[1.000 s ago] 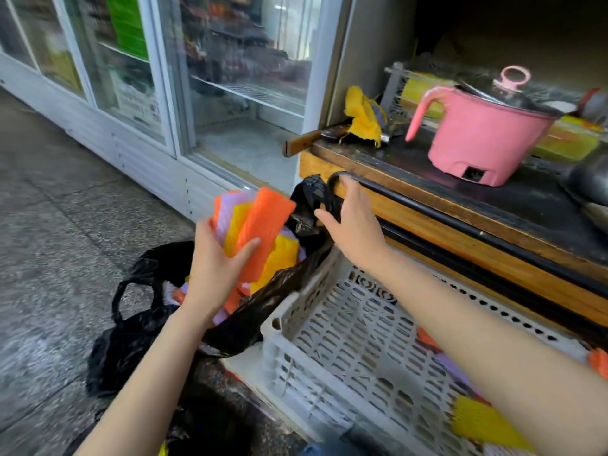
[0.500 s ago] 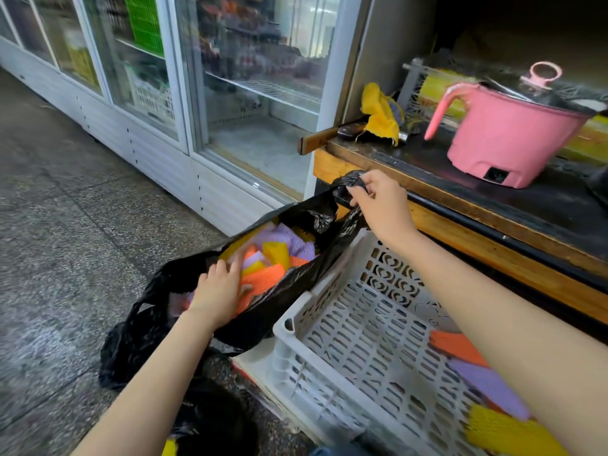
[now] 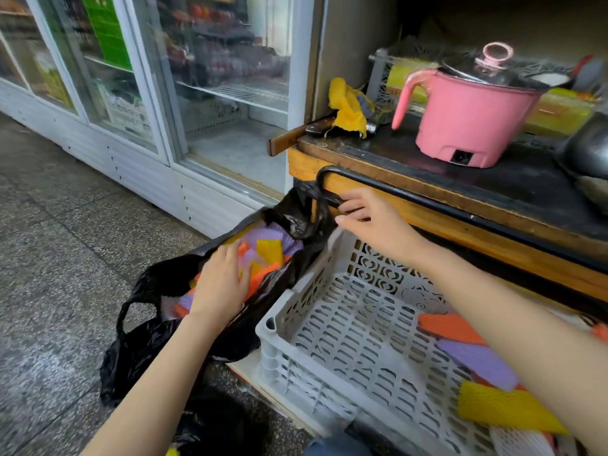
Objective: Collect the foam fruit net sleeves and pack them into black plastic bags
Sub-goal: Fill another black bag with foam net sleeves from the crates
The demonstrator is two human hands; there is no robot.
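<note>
Left hand [image 3: 220, 284] presses flat on ribbed foam sleeves [image 3: 268, 255] in crinkly black bag [image 3: 154, 284]; right hand [image 3: 371, 222] hovers released nearby.

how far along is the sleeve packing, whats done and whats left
Done: a pile of orange, yellow and purple sleeves sits in the black bag. In hand: the left hand presses that pile down, the right hand is at the black rail by the bag's handle. Left: an orange sleeve, a purple sleeve and a yellow sleeve lie in the white crate; the bag is open.
</note>
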